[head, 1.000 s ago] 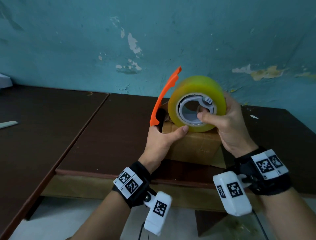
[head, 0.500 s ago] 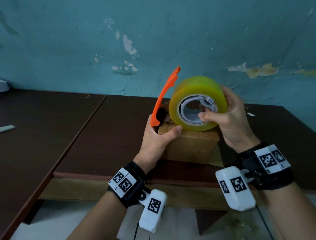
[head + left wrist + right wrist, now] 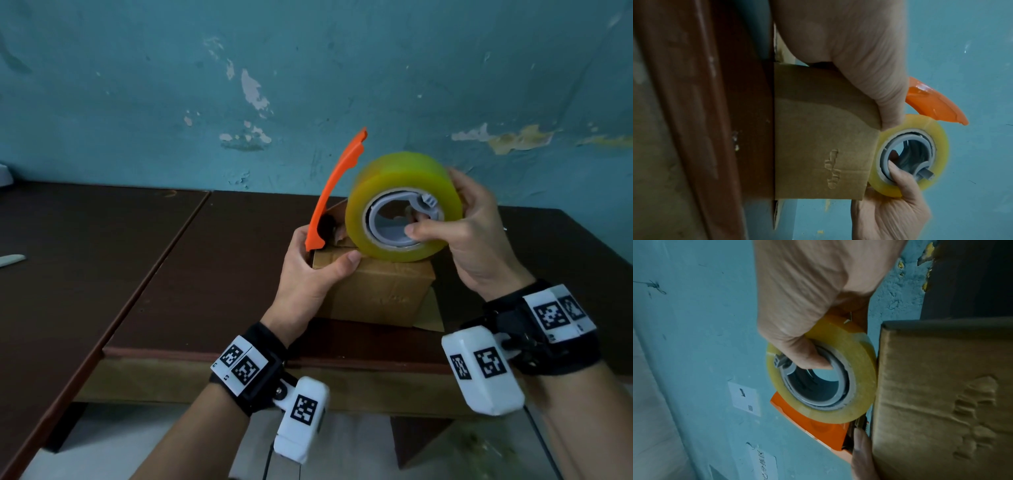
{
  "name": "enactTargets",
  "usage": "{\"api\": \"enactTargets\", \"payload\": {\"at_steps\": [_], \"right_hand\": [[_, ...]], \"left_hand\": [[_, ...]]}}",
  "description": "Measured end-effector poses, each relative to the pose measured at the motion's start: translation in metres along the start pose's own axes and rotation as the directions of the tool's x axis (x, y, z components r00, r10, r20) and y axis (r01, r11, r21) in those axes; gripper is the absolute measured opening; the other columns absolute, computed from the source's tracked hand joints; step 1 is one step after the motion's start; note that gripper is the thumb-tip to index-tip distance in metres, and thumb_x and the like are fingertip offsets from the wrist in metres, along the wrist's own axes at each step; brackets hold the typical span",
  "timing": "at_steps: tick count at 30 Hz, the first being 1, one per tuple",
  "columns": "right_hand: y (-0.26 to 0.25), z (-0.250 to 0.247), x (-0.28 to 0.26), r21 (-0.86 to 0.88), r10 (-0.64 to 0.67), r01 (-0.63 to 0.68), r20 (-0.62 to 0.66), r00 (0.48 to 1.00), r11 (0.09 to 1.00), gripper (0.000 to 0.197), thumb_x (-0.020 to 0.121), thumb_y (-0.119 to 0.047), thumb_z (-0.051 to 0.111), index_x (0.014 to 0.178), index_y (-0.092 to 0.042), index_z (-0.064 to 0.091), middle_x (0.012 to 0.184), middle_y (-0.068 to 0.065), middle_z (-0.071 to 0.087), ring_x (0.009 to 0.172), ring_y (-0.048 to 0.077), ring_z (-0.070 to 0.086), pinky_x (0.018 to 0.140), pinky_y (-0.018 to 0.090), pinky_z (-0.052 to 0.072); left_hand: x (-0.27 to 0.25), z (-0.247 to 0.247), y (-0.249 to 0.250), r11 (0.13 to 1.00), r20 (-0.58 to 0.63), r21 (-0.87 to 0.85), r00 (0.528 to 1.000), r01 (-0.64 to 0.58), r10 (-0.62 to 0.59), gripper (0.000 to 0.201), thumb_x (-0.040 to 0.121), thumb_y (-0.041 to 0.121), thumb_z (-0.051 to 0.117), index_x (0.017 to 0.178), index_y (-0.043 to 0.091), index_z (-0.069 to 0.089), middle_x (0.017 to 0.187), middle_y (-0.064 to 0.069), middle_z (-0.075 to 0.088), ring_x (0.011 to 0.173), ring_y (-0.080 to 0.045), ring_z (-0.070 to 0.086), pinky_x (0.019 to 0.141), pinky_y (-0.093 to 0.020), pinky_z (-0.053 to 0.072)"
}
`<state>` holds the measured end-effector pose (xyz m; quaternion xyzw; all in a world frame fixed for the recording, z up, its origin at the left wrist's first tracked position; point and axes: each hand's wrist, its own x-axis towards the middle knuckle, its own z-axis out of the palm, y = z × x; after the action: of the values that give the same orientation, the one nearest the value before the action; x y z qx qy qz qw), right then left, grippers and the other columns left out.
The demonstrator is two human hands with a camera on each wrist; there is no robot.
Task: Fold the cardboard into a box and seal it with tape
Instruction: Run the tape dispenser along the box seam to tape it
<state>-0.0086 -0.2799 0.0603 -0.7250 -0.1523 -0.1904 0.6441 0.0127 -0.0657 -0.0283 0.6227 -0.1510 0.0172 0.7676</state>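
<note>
A small brown cardboard box (image 3: pixel 376 294) stands on the dark table (image 3: pixel 212 274) near its front edge. My left hand (image 3: pixel 308 274) grips the box's top left corner, thumb on the front face. My right hand (image 3: pixel 469 236) holds a yellow tape roll (image 3: pixel 400 178) on its grey dispenser, thumb inside the core, with the roll resting on the box top. The dispenser's orange guard (image 3: pixel 337 185) rises at the roll's left, above my left hand. In the wrist views the tape roll (image 3: pixel 941 142) (image 3: pixel 861 369) touches the box (image 3: pixel 818 138) (image 3: pixel 941 402) edge.
A loose cardboard flap (image 3: pixel 430 318) sticks out under the box at the right. A second dark table (image 3: pixel 68 260) adjoins on the left, with a small white object (image 3: pixel 12 260) on it. The peeling teal wall (image 3: pixel 308 85) stands close behind.
The tape roll has crept slightly to the right along the box top. My left hand keeps its hold on the box corner.
</note>
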Motion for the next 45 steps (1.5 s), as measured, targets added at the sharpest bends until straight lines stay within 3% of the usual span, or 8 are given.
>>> {"api": "enactTargets", "payload": {"at_steps": [4, 11, 17, 25, 37, 39, 42, 45], "right_hand": [[0.003, -0.012, -0.001, 0.022, 0.006, -0.005, -0.053, 0.999, 1.0, 0.053, 0.059, 0.003, 0.077, 0.11, -0.008, 0.069, 0.113, 0.031, 0.067, 0.109, 0.045, 0.066, 0.099, 0.061, 0.054], [0.004, -0.017, -0.002, -0.018, 0.029, -0.03, -0.068, 0.997, 0.999, 0.055, 0.061, 0.002, 0.077, 0.116, 0.001, 0.066, 0.114, 0.033, 0.066, 0.11, 0.046, 0.066, 0.099, 0.066, 0.051], [0.0, -0.022, -0.002, -0.061, 0.042, -0.045, -0.041, 0.998, 0.997, 0.052, 0.064, 0.003, 0.076, 0.115, -0.001, 0.066, 0.113, 0.027, 0.068, 0.109, 0.04, 0.068, 0.099, 0.061, 0.054], [0.002, -0.04, -0.008, 0.002, 0.063, -0.063, -0.086, 0.994, 0.998, 0.058, 0.063, 0.007, 0.071, 0.121, 0.005, 0.062, 0.116, 0.032, 0.066, 0.114, 0.045, 0.065, 0.102, 0.062, 0.052], [0.003, -0.052, -0.008, -0.04, 0.062, -0.065, -0.074, 0.995, 0.997, 0.06, 0.059, 0.002, 0.076, 0.118, 0.006, 0.063, 0.117, 0.036, 0.064, 0.113, 0.048, 0.064, 0.101, 0.066, 0.05], [0.003, -0.058, -0.01, -0.019, 0.069, -0.071, -0.091, 0.993, 0.997, 0.058, 0.059, 0.005, 0.074, 0.117, 0.003, 0.065, 0.112, 0.03, 0.068, 0.113, 0.043, 0.067, 0.101, 0.06, 0.053], [0.003, -0.066, -0.016, -0.011, 0.084, -0.086, -0.1, 0.991, 0.996, 0.049, 0.064, 0.013, 0.068, 0.108, -0.009, 0.069, 0.1, 0.004, 0.075, 0.107, 0.026, 0.072, 0.099, 0.048, 0.058], [0.003, -0.069, -0.017, -0.028, 0.083, -0.086, -0.105, 0.991, 0.996, 0.05, 0.062, 0.01, 0.07, 0.11, -0.003, 0.068, 0.103, 0.013, 0.073, 0.107, 0.032, 0.071, 0.097, 0.049, 0.058]], "left_hand": [[0.0, 0.001, 0.0, 1.0, -0.02, -0.017, 1.0, 0.009, -0.009, 0.079, 0.062, 0.046, 0.087, 0.13, 0.018, 0.058, 0.128, -0.006, 0.065, 0.119, -0.022, 0.065, 0.094, -0.035, 0.058], [-0.001, 0.002, 0.002, 1.0, -0.031, -0.015, 1.0, -0.002, 0.002, 0.077, 0.062, 0.045, 0.086, 0.129, 0.019, 0.059, 0.124, 0.0, 0.067, 0.112, -0.011, 0.068, 0.088, -0.027, 0.057], [-0.001, 0.002, 0.003, 1.0, -0.048, -0.01, 0.999, 0.001, -0.002, 0.077, 0.063, 0.045, 0.087, 0.129, 0.018, 0.059, 0.127, -0.005, 0.067, 0.117, -0.018, 0.067, 0.092, -0.033, 0.059], [0.0, 0.005, 0.005, 1.0, -0.06, -0.018, 0.998, -0.017, 0.016, 0.085, 0.06, 0.044, 0.086, 0.133, 0.012, 0.057, 0.121, -0.004, 0.066, 0.1, -0.005, 0.07, 0.08, -0.021, 0.056], [0.0, 0.005, 0.003, 1.0, -0.065, 0.005, 0.998, -0.026, 0.027, 0.082, 0.061, 0.044, 0.086, 0.132, 0.014, 0.059, 0.122, -0.005, 0.067, 0.101, -0.003, 0.069, 0.081, -0.02, 0.056], [0.0, 0.005, 0.003, 1.0, -0.065, -0.002, 0.997, -0.028, 0.028, 0.083, 0.061, 0.044, 0.086, 0.133, 0.012, 0.058, 0.121, -0.006, 0.066, 0.099, -0.002, 0.07, 0.079, -0.019, 0.056], [0.001, 0.005, 0.002, 0.999, -0.057, -0.018, 0.998, -0.028, 0.027, 0.085, 0.06, 0.042, 0.086, 0.134, 0.011, 0.057, 0.122, -0.007, 0.065, 0.096, -0.002, 0.071, 0.077, -0.019, 0.057], [-0.001, 0.006, 0.004, 0.999, -0.04, -0.019, 0.999, -0.037, 0.036, 0.087, 0.06, 0.042, 0.085, 0.135, 0.01, 0.056, 0.123, -0.006, 0.065, 0.095, 0.0, 0.071, 0.076, -0.018, 0.057]]}}
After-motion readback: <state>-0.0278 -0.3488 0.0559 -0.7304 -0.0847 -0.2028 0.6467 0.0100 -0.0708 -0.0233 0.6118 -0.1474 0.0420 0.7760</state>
